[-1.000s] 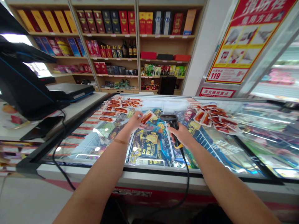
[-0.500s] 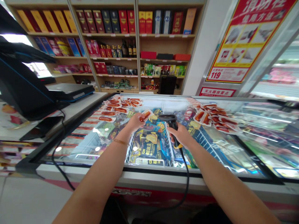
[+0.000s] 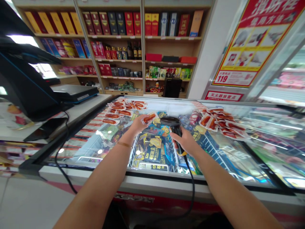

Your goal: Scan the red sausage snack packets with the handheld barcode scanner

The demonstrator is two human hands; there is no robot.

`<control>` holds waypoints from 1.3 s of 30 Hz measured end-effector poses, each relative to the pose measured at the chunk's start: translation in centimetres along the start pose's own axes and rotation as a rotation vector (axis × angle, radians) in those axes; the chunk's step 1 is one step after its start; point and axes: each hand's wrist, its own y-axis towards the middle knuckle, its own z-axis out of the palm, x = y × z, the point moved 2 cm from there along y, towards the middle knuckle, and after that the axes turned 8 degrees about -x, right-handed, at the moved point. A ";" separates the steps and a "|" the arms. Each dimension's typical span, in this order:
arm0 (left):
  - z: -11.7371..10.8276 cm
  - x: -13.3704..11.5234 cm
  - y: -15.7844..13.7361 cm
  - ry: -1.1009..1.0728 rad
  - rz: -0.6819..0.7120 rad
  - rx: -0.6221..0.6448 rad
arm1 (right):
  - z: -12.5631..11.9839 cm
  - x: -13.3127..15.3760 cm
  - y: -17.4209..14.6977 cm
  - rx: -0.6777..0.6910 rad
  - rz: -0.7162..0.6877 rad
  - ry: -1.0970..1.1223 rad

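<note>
My left hand (image 3: 138,124) grips a packaged sausage (image 3: 149,118), a reddish-brown one in a clear and white wrapper, above the glass lid of a chest freezer (image 3: 111,171). In my right hand (image 3: 186,140) is a black barcode scanner (image 3: 175,125), its head turned toward the sausage and a small gap between them. A black cable hangs from the scanner's handle over the freezer's front edge. On the glass to the left lies a group of packaged sausages (image 3: 118,112). A bigger pile of packaged sausages (image 3: 221,122) lies to the right.
Under the glass are wire baskets (image 3: 177,163) with bagged frozen goods (image 3: 152,149). A counter at left carries a weighing scale (image 3: 75,92) and a black machine (image 3: 26,86). Shelves of boxes and bottles (image 3: 133,51) stand behind; a red-and-yellow poster (image 3: 254,47) hangs at right.
The view has shifted slightly, so the scene sits a little further right. Both hands keep their hold, and the sausage and scanner stay close together with little movement.
</note>
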 end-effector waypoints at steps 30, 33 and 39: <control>-0.3 0.7 0.7 -0.094 0.053 -0.110 | 0.8 0.7 -1.2 0.145 -0.084 -0.074; -0.2 0.8 0.8 -0.067 0.086 -0.141 | 0.8 0.5 -1.3 0.162 -0.106 -0.094; -0.2 0.7 0.9 -0.057 0.117 -0.144 | 0.8 0.5 -1.3 0.175 -0.117 -0.097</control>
